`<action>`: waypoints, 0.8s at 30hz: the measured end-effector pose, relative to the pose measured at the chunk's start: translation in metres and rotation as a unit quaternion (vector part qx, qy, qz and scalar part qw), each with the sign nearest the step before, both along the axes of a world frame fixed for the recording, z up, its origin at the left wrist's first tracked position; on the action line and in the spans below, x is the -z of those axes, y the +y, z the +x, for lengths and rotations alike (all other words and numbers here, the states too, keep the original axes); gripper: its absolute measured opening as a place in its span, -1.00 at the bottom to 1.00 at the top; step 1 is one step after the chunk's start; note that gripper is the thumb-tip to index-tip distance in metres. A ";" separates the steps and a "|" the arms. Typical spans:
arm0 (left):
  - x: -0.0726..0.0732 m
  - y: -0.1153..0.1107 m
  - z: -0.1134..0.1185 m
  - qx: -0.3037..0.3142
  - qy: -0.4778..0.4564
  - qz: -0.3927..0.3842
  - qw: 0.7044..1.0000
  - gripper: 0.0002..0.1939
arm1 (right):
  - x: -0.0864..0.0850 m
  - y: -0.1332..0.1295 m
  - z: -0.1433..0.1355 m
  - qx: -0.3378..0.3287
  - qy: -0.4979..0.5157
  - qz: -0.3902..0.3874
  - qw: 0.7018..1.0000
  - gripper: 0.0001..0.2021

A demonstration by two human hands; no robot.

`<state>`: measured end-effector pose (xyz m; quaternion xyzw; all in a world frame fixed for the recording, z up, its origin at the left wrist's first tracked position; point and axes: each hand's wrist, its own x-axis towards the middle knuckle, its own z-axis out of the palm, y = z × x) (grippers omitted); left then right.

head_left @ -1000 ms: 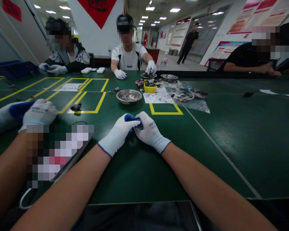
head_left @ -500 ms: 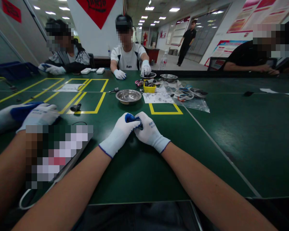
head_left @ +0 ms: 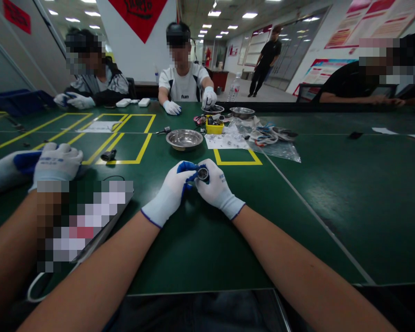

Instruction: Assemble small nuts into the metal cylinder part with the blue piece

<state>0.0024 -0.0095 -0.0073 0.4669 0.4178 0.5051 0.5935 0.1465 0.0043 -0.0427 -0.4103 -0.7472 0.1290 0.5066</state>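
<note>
A small, dark cylindrical part (head_left: 203, 174) with a shiny metal rim is held above the green table, its round end facing me. My right hand (head_left: 214, 184), in a white glove with blue on the palm side, has its fingers wrapped round the part. Gloved the same way, my left hand (head_left: 174, 186) pinches at the left side of the part with thumb and fingertips. The glove fingers hide most of its body. Beyond my hands stands a shallow steel bowl (head_left: 184, 139).
A yellow box (head_left: 215, 127) of small parts sits on white paper beside bagged cables (head_left: 271, 134). A dark cylindrical piece (head_left: 108, 156) lies within yellow tape lines. Close on my left are a co-worker's gloved hands (head_left: 57, 163) and a blurred-out device (head_left: 93, 221). Other people sit across the table.
The part has turned so its round end shows between my hands. My left fingers have shifted and loosened slightly around it. The co-worker's near hand at left has lifted a little.
</note>
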 end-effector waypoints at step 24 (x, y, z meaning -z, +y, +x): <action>0.007 -0.001 0.003 -0.025 0.179 0.183 0.966 -0.55 | 0.013 0.003 -0.004 0.021 0.054 0.042 0.997 -0.16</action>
